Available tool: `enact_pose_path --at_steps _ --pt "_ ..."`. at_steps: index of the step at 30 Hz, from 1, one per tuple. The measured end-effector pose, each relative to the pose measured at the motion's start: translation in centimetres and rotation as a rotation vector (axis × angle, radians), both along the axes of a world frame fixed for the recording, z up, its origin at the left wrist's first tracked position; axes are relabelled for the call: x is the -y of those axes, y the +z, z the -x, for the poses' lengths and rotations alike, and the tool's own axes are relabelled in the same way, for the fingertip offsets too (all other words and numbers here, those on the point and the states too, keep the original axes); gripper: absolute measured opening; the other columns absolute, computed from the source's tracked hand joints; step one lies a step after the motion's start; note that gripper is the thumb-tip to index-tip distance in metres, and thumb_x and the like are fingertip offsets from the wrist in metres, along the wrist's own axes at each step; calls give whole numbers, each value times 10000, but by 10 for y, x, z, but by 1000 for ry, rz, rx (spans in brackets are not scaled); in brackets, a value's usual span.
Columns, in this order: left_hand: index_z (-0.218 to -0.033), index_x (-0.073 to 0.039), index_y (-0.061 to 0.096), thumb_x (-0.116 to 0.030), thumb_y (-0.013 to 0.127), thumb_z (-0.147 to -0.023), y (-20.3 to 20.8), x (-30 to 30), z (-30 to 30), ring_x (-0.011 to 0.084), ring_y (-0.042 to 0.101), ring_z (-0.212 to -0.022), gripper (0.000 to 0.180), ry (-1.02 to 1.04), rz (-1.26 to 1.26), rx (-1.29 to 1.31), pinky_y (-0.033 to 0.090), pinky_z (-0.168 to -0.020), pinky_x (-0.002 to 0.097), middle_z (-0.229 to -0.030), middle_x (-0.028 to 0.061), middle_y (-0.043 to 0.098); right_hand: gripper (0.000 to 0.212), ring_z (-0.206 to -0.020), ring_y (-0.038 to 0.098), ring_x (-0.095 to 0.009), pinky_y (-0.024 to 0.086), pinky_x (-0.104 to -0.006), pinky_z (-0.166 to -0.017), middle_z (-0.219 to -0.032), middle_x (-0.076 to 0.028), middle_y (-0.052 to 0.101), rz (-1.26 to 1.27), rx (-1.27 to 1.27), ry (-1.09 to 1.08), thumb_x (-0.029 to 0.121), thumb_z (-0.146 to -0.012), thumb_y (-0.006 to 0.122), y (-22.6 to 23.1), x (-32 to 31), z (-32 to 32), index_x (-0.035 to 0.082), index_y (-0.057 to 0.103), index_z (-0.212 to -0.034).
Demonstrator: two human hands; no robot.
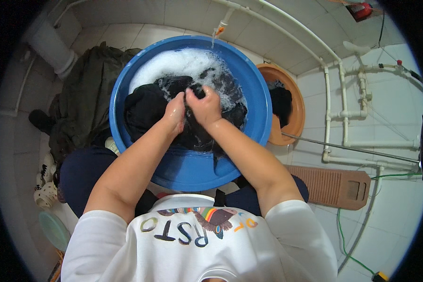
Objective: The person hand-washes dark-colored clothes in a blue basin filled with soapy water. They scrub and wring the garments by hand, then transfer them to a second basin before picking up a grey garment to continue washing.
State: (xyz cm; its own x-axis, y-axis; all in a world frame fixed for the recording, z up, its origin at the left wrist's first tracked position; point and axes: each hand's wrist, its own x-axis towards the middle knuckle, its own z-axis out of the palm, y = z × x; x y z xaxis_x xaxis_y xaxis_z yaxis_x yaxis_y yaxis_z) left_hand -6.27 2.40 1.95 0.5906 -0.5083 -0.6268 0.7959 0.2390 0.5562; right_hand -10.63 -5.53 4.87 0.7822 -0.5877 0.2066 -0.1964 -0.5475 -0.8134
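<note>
A large blue tub (188,171) stands before me, holding water, white suds (174,63) and dark wet clothing. Both my hands meet over its middle and grip a black wet garment (188,127). My left hand (175,112) is closed on the cloth, its fingers partly hidden. My right hand (206,104) is also closed, with a bunched bit of the black fabric between thumb and fingers. More of the dark cloth bulges up at the tub's left, and some spreads under the suds at the right. Water falls from a tap (219,30) at the far rim.
An orange basin (298,110) with dark cloth stands right of the tub. A brown washboard (333,185) lies nearer, at right. Dark green fabric (87,84) is heaped on the left, with white clogs (45,195) nearby. White pipes (328,94) run along the right wall.
</note>
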Motion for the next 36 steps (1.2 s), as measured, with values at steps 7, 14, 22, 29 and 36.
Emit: enact_pose_path --at_steps 7,14,22,29,36 --pt "-892 -47 594 -354 452 -865 -44 -5 -14 262 589 -753 339 42 437 -111 482 -728 376 -836 122 611 259 -643 555 -352 449 -385 -593 -675 -196 538 139 89 246 240 -675 677 -5 -13 7 12 559 -702" --pt "-1113 -40 535 -321 483 -867 -10 4 -6 191 543 -919 377 -58 -23 72 431 -819 309 -978 86 581 528 -933 540 -362 442 -445 -791 -1028 -168 560 284 -487 -288 497 -767 548 -66 121 -14 15 579 -979" --pt "-1149 -5 498 -146 692 -720 -2 7 -2 130 486 -900 491 -160 -201 403 403 -790 237 -931 58 526 556 -1059 516 -325 410 -370 -890 -1131 -188 543 121 -877 -137 451 -714 608 -104 136 -8 10 577 -1052" --pt "-986 -106 581 -421 527 -845 -24 11 -9 144 533 -901 349 77 -7 82 411 -814 287 -912 35 589 290 -943 555 -298 439 -331 -809 -1076 -139 552 57 -6 235 231 -693 662 -13 48 8 15 618 -881" --pt "-952 -66 563 -360 501 -876 -27 -6 -18 190 559 -726 310 -227 522 -84 475 -723 333 -810 67 590 230 -570 514 -315 432 -361 -533 -624 -110 471 440 278 433 160 -579 690 23 -28 30 63 481 -572"
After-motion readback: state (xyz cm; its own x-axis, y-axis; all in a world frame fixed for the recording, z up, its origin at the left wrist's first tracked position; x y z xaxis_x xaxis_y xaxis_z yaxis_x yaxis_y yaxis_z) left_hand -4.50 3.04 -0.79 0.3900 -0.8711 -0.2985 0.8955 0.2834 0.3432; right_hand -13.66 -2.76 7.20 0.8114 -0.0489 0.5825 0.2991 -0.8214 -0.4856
